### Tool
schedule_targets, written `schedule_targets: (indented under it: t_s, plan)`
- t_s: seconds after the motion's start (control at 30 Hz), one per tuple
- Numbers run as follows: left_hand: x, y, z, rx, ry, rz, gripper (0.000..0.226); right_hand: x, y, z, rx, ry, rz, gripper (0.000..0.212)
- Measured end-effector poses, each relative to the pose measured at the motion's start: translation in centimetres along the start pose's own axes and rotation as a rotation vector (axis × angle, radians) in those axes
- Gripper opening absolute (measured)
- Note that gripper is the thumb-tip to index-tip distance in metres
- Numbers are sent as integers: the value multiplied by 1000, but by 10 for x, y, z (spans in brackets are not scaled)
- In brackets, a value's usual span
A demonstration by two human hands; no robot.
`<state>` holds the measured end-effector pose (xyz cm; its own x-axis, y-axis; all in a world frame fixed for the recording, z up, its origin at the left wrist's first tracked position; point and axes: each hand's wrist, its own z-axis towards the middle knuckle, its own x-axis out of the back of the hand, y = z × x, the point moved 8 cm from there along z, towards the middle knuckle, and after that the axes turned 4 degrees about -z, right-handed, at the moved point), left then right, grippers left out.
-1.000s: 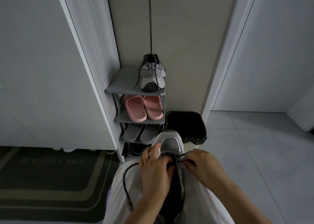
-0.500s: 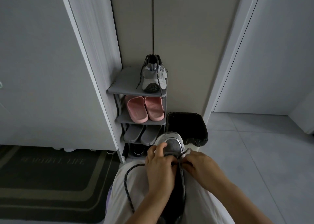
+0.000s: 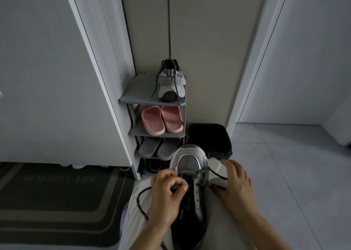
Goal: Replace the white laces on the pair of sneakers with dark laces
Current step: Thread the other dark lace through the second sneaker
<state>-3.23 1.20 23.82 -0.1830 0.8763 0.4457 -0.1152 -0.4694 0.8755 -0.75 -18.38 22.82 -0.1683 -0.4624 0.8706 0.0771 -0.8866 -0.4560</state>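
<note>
- Now one grey sneaker (image 3: 188,166) lies on the person's lap, at the near middle, with its toe pointing to the far side.
- A dark lace (image 3: 138,198) goes through the holes nearest the toe. The holes nearer the person have no lace in them.
- The left hand (image 3: 167,192) is on the left side of the shoe. Its thumb and fingers are curled, and they pinch the dark lace just beside the holes.
- From that hand the lace hangs in a big loop over the left leg.
- The right hand (image 3: 237,185) is just to the right of the shoe. Its fingers look spread and mostly straight.
- The other end of the lace runs from the shoe to this hand, between the thumb and the first finger. I cannot tell if the hand grips it.
- The second sneaker (image 3: 171,86) stands far off on the top of a grey shoe rack (image 3: 136,96). It has dark laces too, and they hang loose.
- Pink slippers (image 3: 161,120) sit on the shelf below it, and grey slippers (image 3: 159,147) sit under those.
- A black bin (image 3: 209,137) stands right of the rack.
- A dark door mat (image 3: 57,192) lies on the left.
</note>
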Motion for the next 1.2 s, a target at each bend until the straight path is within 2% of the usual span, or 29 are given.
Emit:
schedule_targets:
  t_s: [0.07, 0.1, 0.2, 0.23, 0.3, 0.4, 0.53, 0.67, 0.73, 0.77, 0.83, 0.9, 0.93, 0.97, 1.03, 1.1, 1.13, 1.2]
  plan:
    - [3, -1, -2, -12, 31, -8, 32, -6, 2, 1, -144, -93, 290, 69]
    - [7, -3, -4, -6, 62, -39, 32, -12, -4, 0, -140, -179, 368, 66]
    - [29, -11, -11, 67, 153, -150, 29, -25, -16, -3, -8, -380, 237, 78]
    - [38, -12, -11, 79, 182, -171, 26, -25, -19, -3, -14, -422, 271, 79]
    - [57, -15, -7, 116, 227, -202, 20, -18, -19, 6, -68, -396, 360, 60]
    - [88, -32, -1, 270, 300, -322, 9, -12, -20, 23, -150, -376, 285, 52]
    - [145, -72, -6, 537, 488, -516, 12, -6, -19, 40, -215, -350, 173, 50]
    - [212, -123, -25, 739, 703, -526, 10, -14, -17, 38, -245, -307, 293, 46]
    - [227, -145, -35, 817, 730, -443, 11, -22, -19, 32, -239, -274, 340, 42]
    - [227, -149, -34, 830, 681, -331, 16, -24, -21, 29, -246, -269, 348, 41]
    - [212, -140, -20, 748, 471, 65, 26, -29, -24, 25, -269, -251, 349, 41]
    - [181, -102, 1, 471, 348, 465, 41, -30, -26, 26, -299, -215, 378, 49]
    - [158, -76, 10, 297, 322, 504, 47, -31, -26, 28, -313, -199, 415, 56]
    - [132, -49, 15, 148, 264, 443, 47, -33, -27, 31, -331, -213, 456, 64]
    - [72, -4, 20, -41, 26, 251, 38, -42, -25, 40, -354, -293, 505, 68]
    - [18, 14, 18, -85, -235, 226, 30, -46, -24, 48, -342, -346, 500, 67]
    - [3, 14, 18, -77, -290, 249, 28, -48, -23, 50, -333, -356, 516, 71]
    - [-5, 6, 23, -17, -280, 240, 21, -52, -21, 56, -304, -356, 524, 71]
